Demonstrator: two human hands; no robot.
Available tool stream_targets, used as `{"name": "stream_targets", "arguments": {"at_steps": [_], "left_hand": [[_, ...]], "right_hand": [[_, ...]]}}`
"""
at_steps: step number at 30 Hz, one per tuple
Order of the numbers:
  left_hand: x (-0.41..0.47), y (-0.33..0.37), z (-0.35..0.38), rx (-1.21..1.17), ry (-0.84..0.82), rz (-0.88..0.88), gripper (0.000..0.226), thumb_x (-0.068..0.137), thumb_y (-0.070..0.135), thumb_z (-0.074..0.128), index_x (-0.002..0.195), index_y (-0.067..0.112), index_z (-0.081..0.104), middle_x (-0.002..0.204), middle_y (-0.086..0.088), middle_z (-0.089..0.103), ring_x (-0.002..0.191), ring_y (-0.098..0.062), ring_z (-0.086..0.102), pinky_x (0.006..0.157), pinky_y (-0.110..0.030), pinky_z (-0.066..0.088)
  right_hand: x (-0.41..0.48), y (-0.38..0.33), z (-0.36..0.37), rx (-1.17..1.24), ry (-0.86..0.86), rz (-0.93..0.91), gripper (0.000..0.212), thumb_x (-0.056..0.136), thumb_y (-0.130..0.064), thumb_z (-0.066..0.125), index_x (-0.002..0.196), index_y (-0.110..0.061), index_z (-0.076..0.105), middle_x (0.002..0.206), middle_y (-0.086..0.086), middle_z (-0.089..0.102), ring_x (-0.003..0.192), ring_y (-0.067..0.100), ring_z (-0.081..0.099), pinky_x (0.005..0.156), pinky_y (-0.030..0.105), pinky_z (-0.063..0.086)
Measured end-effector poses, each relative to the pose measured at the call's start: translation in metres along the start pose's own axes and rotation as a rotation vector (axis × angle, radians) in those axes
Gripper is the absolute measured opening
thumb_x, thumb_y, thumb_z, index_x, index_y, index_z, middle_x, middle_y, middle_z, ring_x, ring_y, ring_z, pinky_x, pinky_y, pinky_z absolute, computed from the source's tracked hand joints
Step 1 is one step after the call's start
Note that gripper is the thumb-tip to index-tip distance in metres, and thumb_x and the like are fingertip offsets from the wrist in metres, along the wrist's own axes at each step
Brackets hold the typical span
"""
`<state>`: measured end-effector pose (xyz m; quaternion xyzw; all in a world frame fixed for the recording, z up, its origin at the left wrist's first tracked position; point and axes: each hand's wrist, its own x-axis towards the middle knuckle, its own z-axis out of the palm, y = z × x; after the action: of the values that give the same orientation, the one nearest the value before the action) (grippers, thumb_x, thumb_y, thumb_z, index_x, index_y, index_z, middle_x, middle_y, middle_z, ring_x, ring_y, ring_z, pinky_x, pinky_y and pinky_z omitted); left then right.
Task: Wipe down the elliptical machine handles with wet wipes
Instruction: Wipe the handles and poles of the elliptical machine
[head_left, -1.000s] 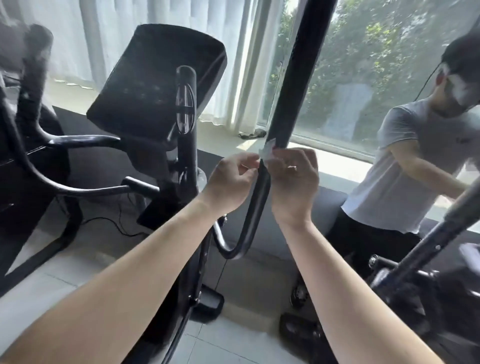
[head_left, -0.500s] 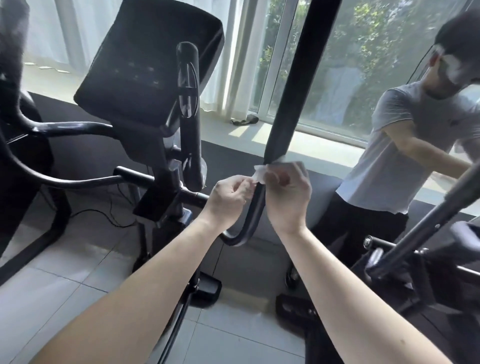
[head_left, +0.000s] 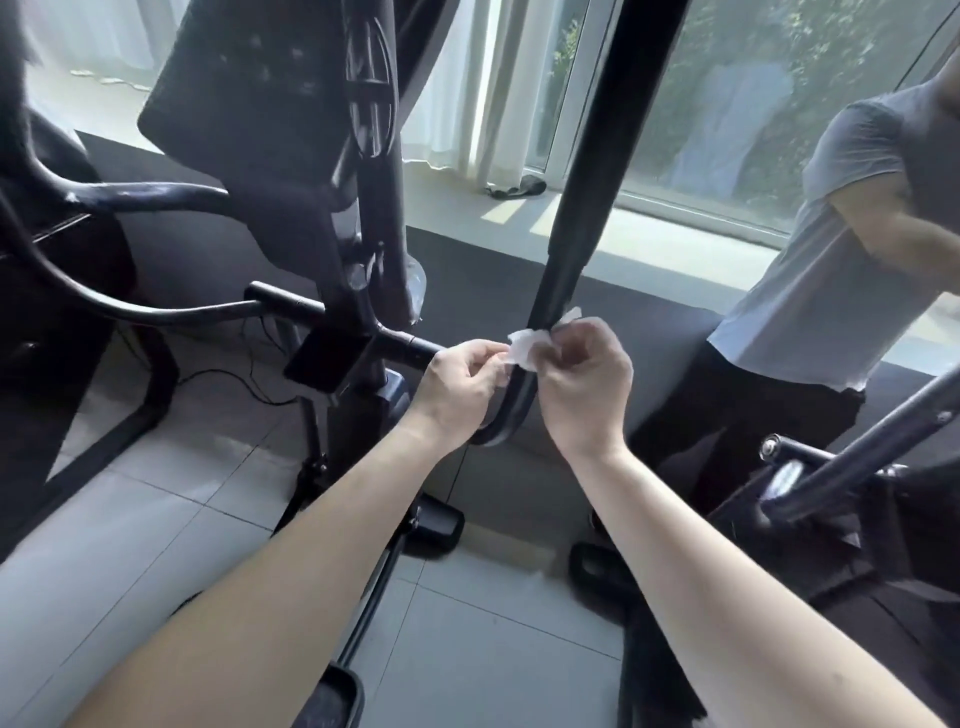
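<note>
between curled fingertips (head_left: 496, 364), the left hand (head_left: 462, 387) and right hand (head_left: 584, 387) pinched a thin white wet wipe (head_left: 524, 347) round the black tubular elliptical handle (head_left: 597, 182); it had slid lower, just above the bend, so the upper stretch seemed wiped.

Second person in a grey T-shirt and black trousers (head_left: 810, 249) stands at right, beside the large glass window (head_left: 727, 78) with white sheer curtains (head_left: 457, 78). Small dark crumpled item (head_left: 519, 186) on the sill. Thin black cable (head_left: 223, 376) trails over the pale grey tiled floor (head_left: 156, 519).
</note>
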<state>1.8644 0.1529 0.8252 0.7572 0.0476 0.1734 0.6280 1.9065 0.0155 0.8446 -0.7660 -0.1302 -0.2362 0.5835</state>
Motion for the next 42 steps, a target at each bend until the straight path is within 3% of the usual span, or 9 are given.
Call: {"name": "stream_targets", "arguments": {"at_steps": [6, 11, 15, 19, 21, 24, 28, 35, 42], "left_hand": [[-0.012, -0.016, 0.004, 0.051, 0.002, -0.027, 0.03, 0.093, 0.004, 0.059, 0.106, 0.022, 0.077, 0.087, 0.01, 0.077, 0.078, -0.002, 0.07, 0.079, -0.022, 0.054], [-0.024, -0.038, 0.007, 0.089, -0.022, -0.128, 0.029, 0.092, 0.003, 0.056, 0.103, 0.019, 0.078, 0.093, 0.008, 0.078, 0.09, -0.004, 0.072, 0.086, -0.027, 0.058], [-0.03, -0.047, 0.005, 0.092, 0.032, -0.148, 0.013, 0.096, 0.024, 0.068, 0.105, 0.02, 0.077, 0.094, 0.009, 0.076, 0.091, -0.005, 0.07, 0.081, -0.016, 0.052], [-0.048, -0.042, 0.011, -0.11, 0.002, -0.177, 0.017, 0.094, 0.038, 0.073, 0.102, 0.024, 0.077, 0.087, 0.01, 0.078, 0.084, 0.0, 0.072, 0.072, -0.011, 0.05], [-0.056, -0.041, 0.015, -0.206, -0.011, -0.183, 0.018, 0.095, 0.035, 0.072, 0.107, 0.023, 0.077, 0.087, 0.007, 0.079, 0.081, -0.001, 0.072, 0.072, -0.015, 0.052], [-0.058, -0.049, 0.02, -0.222, 0.099, -0.181, 0.016, 0.093, 0.033, 0.075, 0.103, 0.022, 0.079, 0.087, 0.003, 0.079, 0.081, -0.004, 0.072, 0.076, -0.02, 0.054], [-0.046, -0.066, 0.028, -0.073, 0.266, -0.149, 0.015, 0.096, 0.033, 0.072, 0.097, 0.019, 0.078, 0.085, 0.004, 0.075, 0.082, -0.006, 0.07, 0.079, -0.025, 0.057], [-0.034, -0.114, 0.043, 0.406, 0.224, 0.203, 0.024, 0.105, 0.01, 0.054, 0.119, 0.006, 0.073, 0.099, -0.002, 0.059, 0.088, -0.021, 0.059, 0.083, -0.031, 0.052], [-0.008, -0.123, 0.045, 0.613, 0.084, -0.039, 0.027, 0.103, 0.017, 0.046, 0.101, 0.008, 0.071, 0.1, -0.01, 0.054, 0.097, -0.028, 0.052, 0.083, -0.038, 0.047]], "right_hand": [[-0.049, 0.037, 0.01, 0.062, -0.094, 0.178, 0.031, 0.084, 0.0, 0.074, 0.072, -0.015, 0.05, 0.072, -0.004, 0.055, 0.064, 0.012, 0.049, 0.063, 0.025, 0.043], [-0.077, 0.064, 0.021, -0.035, -0.2, 0.562, 0.023, 0.077, -0.026, 0.075, 0.072, -0.012, 0.058, 0.069, 0.007, 0.071, 0.069, 0.027, 0.068, 0.066, 0.039, 0.055], [-0.067, 0.047, 0.013, 0.078, -0.204, 0.571, 0.015, 0.088, -0.014, 0.074, 0.077, -0.01, 0.064, 0.068, 0.009, 0.074, 0.063, 0.021, 0.069, 0.068, 0.041, 0.06], [-0.067, 0.025, -0.003, 0.238, -0.214, 0.501, 0.016, 0.095, -0.016, 0.075, 0.086, -0.003, 0.074, 0.079, 0.017, 0.074, 0.069, 0.017, 0.069, 0.065, 0.026, 0.058], [-0.071, 0.021, -0.005, 0.274, -0.268, 0.513, 0.008, 0.097, -0.008, 0.071, 0.096, -0.006, 0.078, 0.078, 0.006, 0.076, 0.068, 0.008, 0.067, 0.064, 0.018, 0.053], [-0.075, 0.025, -0.005, 0.277, -0.342, 0.551, 0.03, 0.093, 0.013, 0.06, 0.109, -0.006, 0.078, 0.086, -0.013, 0.079, 0.07, -0.002, 0.067, 0.069, 0.013, 0.052], [-0.069, 0.036, -0.006, 0.142, -0.205, 0.515, 0.038, 0.09, 0.012, 0.055, 0.086, -0.016, 0.079, 0.079, -0.013, 0.076, 0.074, 0.006, 0.066, 0.075, 0.026, 0.056], [-0.063, 0.052, -0.001, 0.068, -0.236, 0.528, 0.029, 0.084, 0.013, 0.054, 0.079, -0.007, 0.075, 0.071, 0.0, 0.071, 0.065, 0.01, 0.061, 0.069, 0.03, 0.055], [-0.074, 0.057, 0.011, 0.183, -0.274, 0.709, 0.034, 0.087, 0.017, 0.047, 0.085, 0.0, 0.076, 0.076, 0.005, 0.073, 0.069, 0.01, 0.068, 0.069, 0.021, 0.06]]}}
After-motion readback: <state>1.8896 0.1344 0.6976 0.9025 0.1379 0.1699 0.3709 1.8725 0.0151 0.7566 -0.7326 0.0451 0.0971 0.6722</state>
